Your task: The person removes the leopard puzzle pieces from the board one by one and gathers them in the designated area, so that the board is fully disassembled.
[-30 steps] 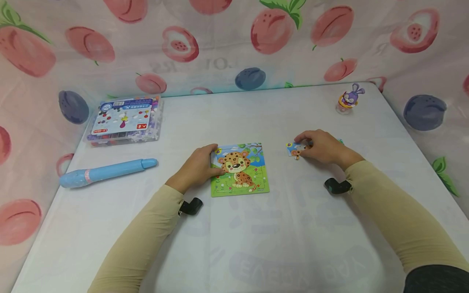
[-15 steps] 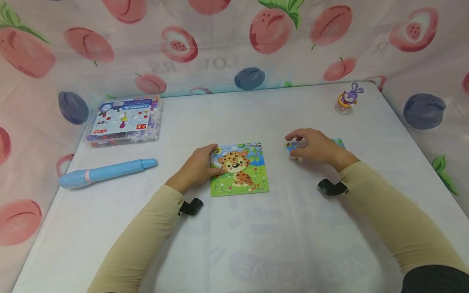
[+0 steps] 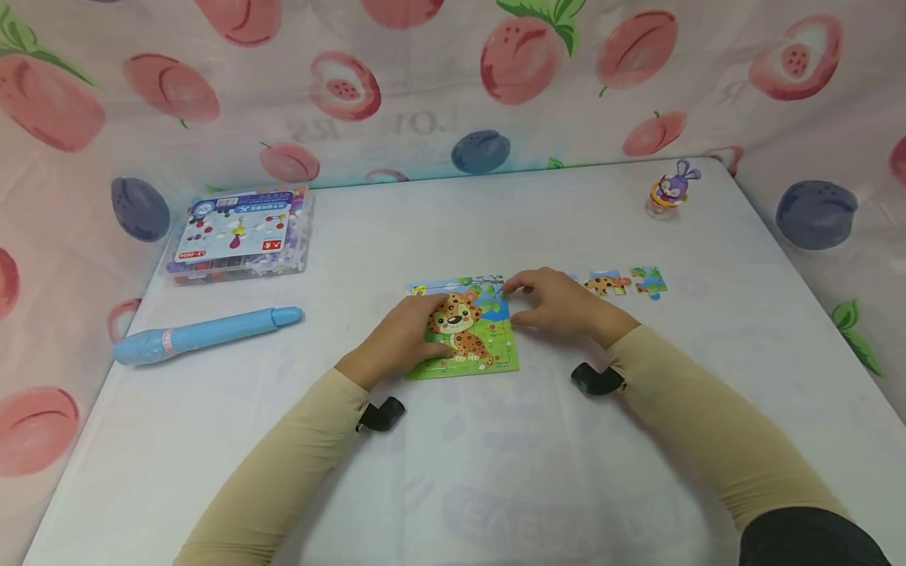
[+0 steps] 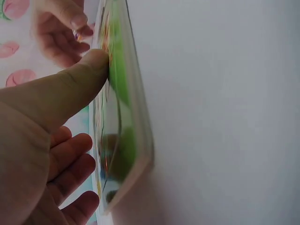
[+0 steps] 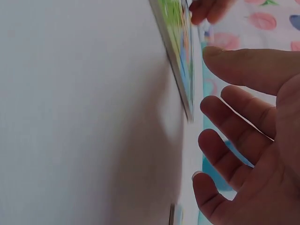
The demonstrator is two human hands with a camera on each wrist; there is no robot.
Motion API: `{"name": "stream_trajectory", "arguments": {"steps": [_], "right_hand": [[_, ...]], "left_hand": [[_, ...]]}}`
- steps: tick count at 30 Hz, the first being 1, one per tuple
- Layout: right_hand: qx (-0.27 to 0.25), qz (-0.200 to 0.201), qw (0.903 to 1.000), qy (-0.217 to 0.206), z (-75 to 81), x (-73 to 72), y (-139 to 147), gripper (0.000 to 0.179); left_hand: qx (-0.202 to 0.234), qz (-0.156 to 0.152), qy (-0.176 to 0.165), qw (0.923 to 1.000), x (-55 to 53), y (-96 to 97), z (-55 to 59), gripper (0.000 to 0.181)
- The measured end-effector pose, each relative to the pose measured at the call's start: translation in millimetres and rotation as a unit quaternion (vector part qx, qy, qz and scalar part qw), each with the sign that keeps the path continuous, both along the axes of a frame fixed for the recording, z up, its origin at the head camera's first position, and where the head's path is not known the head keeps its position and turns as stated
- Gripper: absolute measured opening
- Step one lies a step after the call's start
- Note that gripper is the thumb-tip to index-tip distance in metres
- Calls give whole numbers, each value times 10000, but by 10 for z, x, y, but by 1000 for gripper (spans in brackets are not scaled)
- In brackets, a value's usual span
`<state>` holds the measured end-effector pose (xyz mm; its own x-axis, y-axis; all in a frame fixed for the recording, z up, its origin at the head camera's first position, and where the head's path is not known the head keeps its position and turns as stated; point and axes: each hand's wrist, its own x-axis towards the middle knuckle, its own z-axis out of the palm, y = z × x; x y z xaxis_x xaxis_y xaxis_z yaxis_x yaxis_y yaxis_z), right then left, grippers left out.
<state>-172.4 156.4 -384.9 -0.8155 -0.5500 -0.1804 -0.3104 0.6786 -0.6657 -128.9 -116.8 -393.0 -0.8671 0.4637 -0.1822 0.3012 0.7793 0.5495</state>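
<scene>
A fruit-printed cloth [image 3: 410, 79] hangs behind and to both sides of the white table [image 3: 425, 236]. At the table's far left corner lies a clear box [image 3: 239, 234] of coloured pieces, with a printed label on top. Nearer along the left edge, a light-blue tube [image 3: 208, 334] lies slanted, its thick end close to that edge. The left hand [image 3: 399, 338] rests over the left part of the leopard puzzle [image 3: 476, 330], thumb spread from the loosely bent fingers, the thumb tip against the puzzle. The right hand [image 3: 559, 306] is just beside the puzzle's right edge, thumb and fingers well parted, gripping nothing; whether it touches is unclear. The puzzle lies flat near the table's middle. A purple rabbit figure [image 3: 671, 189] stands near the far right corner. Smallest are the loose leopard piece [image 3: 605, 284] and green-and-blue piece [image 3: 649, 281], between the right hand and the table's right edge.
</scene>
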Motion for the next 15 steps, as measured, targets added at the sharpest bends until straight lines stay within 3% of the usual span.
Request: {"name": "stream_trajectory", "arguments": {"steps": [15], "right_hand": [[46, 438, 9988, 234, -51, 108, -230, 50]], "left_hand": [[205, -426, 172, 9987, 55, 134, 1, 79]]}}
